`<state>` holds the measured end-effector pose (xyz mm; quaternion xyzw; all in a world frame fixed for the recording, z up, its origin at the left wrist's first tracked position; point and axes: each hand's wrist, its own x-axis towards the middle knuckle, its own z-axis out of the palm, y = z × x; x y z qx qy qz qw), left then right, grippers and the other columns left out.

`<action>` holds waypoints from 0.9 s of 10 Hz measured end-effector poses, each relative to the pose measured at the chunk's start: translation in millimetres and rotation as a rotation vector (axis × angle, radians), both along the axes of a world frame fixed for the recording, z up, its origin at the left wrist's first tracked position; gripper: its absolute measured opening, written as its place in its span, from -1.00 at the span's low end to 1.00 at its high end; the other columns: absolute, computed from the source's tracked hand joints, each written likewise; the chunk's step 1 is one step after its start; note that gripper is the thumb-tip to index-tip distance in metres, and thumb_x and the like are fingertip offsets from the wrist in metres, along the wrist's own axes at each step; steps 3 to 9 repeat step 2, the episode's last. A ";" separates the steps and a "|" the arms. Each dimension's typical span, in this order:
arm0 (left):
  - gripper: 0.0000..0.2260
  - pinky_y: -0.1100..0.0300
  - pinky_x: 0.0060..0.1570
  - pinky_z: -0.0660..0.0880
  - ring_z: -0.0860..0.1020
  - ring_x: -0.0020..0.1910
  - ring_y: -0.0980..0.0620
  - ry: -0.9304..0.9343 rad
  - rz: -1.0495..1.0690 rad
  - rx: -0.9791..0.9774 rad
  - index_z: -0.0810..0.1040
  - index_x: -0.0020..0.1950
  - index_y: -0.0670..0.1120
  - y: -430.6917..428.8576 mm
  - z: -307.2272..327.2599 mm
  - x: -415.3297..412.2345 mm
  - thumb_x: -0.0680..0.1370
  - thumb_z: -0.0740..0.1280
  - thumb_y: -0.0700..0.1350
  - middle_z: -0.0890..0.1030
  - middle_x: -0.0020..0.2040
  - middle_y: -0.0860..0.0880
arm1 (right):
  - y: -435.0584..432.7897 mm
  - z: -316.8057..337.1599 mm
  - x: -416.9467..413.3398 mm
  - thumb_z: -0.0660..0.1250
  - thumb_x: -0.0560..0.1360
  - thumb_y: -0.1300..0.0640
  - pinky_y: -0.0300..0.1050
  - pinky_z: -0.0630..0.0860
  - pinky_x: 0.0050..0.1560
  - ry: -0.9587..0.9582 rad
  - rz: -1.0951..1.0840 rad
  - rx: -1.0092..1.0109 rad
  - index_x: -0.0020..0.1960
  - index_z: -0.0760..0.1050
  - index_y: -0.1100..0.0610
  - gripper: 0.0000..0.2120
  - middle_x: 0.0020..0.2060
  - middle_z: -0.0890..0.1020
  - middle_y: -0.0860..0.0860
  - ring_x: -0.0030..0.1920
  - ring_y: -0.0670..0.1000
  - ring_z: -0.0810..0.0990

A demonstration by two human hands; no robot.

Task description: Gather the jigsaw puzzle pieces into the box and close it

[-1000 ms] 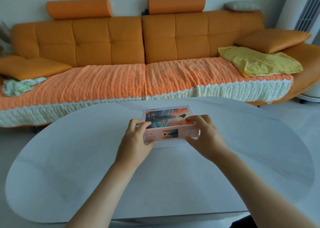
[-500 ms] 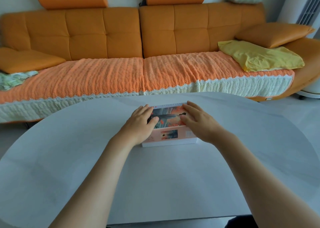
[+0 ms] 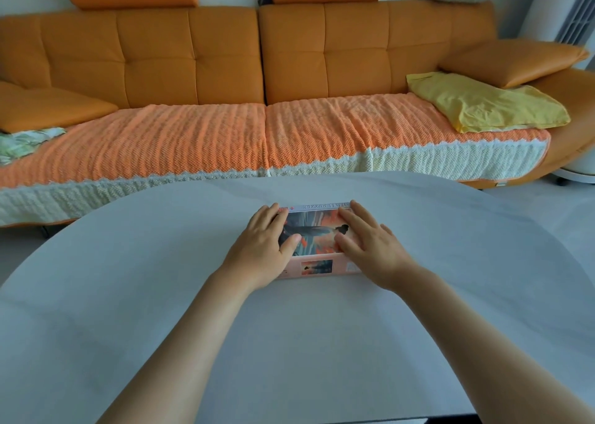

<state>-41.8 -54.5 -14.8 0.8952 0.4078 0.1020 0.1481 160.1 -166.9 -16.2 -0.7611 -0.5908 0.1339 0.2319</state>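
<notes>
Puzzle box lies closed on the white table. Left hand and right hand press flat, fingers straight, on its lid.

The puzzle box lies flat on the white table, lid on, with a long side towards the viewer. The lid shows a dark figure against orange and grey, with a strip of lettering along its far edge. The near wall is pale pink and carries a small copy of the picture.
</notes>
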 end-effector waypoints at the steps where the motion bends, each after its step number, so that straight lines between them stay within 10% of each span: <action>1: -0.43 0.06 0.51 -0.06 -0.11 0.57 0.08 -0.005 -0.008 0.040 -0.01 0.60 0.01 -1.8 -1.6 -0.6 0.64 0.01 0.19 -0.02 0.61 0.05 | -1.9 -0.5 -0.8 0.06 0.59 -0.24 0.11 0.08 0.49 0.050 0.001 -0.012 0.54 0.04 -0.18 -0.44 0.55 -0.01 -0.19 0.51 -0.04 0.15; 9: -0.41 0.03 0.53 -0.03 -0.07 0.57 0.07 -0.090 0.011 0.044 0.00 0.60 0.03 -2.0 5.6 -2.2 0.63 0.03 0.22 0.00 0.61 0.04 | -2.3 10.5 1.9 0.12 0.54 -0.32 0.13 0.09 0.51 0.169 -0.005 0.056 0.52 -0.03 -0.30 -0.39 0.55 0.02 -0.20 0.53 -0.04 0.13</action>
